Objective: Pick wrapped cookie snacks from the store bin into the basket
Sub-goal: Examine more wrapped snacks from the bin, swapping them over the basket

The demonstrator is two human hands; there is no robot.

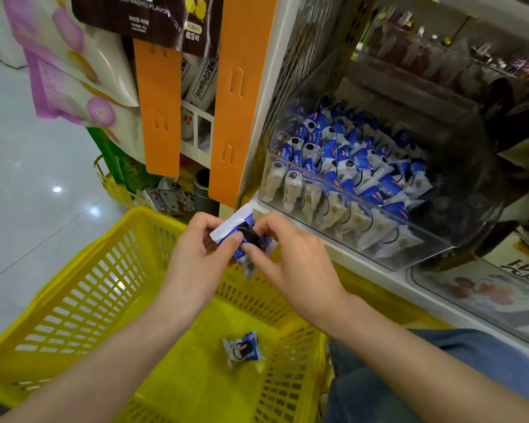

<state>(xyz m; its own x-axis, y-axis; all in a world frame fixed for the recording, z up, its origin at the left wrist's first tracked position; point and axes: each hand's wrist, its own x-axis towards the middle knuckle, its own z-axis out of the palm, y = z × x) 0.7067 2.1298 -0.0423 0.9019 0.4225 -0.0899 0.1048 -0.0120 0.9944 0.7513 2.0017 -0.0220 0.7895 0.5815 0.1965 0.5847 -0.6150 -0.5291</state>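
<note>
With left grip (202, 254) and right grip (297, 264) both pinching a wrapped cookie snack (242, 228), lower it into the basket (74, 261) before letting go

even indoor light, floor (55, 189) glare, blurred warped edges

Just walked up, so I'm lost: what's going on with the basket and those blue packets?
A person pinches blue-and-white wrapped cookie packets between the left hand and right hand, above the yellow basket. One packet already lies on the basket's floor. The clear store bin beside them holds many more.
</note>
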